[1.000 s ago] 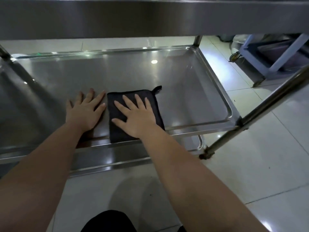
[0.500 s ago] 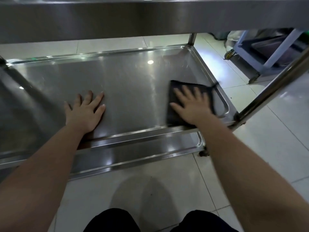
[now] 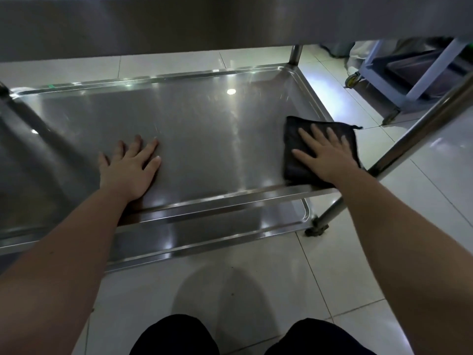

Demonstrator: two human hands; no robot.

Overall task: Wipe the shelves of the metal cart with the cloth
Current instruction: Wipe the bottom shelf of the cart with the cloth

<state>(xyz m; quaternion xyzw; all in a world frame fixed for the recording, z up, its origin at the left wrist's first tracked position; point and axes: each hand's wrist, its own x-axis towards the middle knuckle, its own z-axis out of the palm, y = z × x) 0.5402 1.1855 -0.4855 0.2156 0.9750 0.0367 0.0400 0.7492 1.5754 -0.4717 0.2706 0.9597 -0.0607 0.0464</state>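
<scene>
Fingers (image 3: 308, 136) of the right hand (image 3: 326, 160) lie straight and spread, palm down, pressing the black cloth (image 3: 291, 165) flat onto the middle shelf (image 3: 217, 139). Nothing is pinched or curled. The cloth is folded into a thick pad, its edges showing around the hand. A small loop (image 3: 357, 127) sticks out at the corner beyond the little finger.

It sits in the shelf's near right corner, touching the raised rim. A slanting post (image 3: 422, 129) stands just outside the hand.

The cloth looks soft and light, so it should slide easily on the polished steel. It will probably bunch or unfold if pushed by one edge. A broad flat palm over its middle is the sensible hold, with fingertips near the leading edge.

Well to the inside, the left hand (image 3: 130, 170) rests flat on bare metal, fingers straight, seemingly as a brace.

Overhead runs the upper shelf (image 3: 179, 21). Below the wrists is the lower shelf (image 3: 204, 234), then the tiled floor (image 3: 281, 290).
</scene>
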